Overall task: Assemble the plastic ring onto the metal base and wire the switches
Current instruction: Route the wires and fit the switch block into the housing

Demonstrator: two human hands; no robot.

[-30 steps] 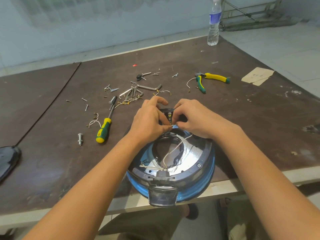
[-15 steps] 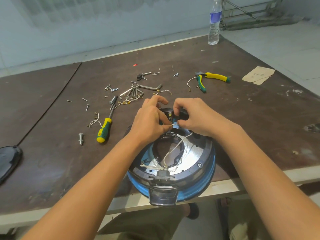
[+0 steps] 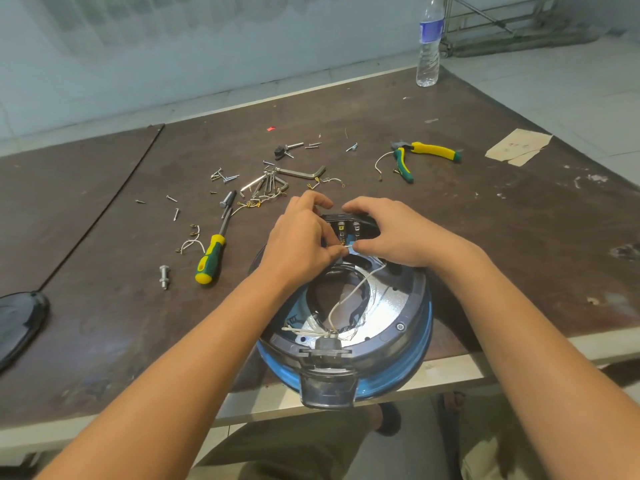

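Note:
A round appliance lies upside down at the table's front edge: a shiny metal base (image 3: 384, 306) with a dark plastic ring (image 3: 401, 329) on it, above a blue body (image 3: 412, 372). At its far rim sits a black switch block (image 3: 349, 225) with brass terminals. A white wire (image 3: 349, 292) runs from the near connector up to the block. My left hand (image 3: 298, 240) pinches the wire's end just below the terminals. My right hand (image 3: 388, 230) grips the switch block, its thumb meeting the left fingers at the wire.
A green-yellow screwdriver (image 3: 211, 256), hex keys (image 3: 273, 183), screws, a bolt (image 3: 163, 277) and short terminal wires lie scattered to the left and behind. Green-yellow pliers (image 3: 420, 155) lie at the back right, a water bottle (image 3: 429, 43) at the far edge, a black cover (image 3: 19, 323) far left.
My right hand has slid right, uncovering the switch block's terminals. The left fingers stay pinched on the wire end at the block.

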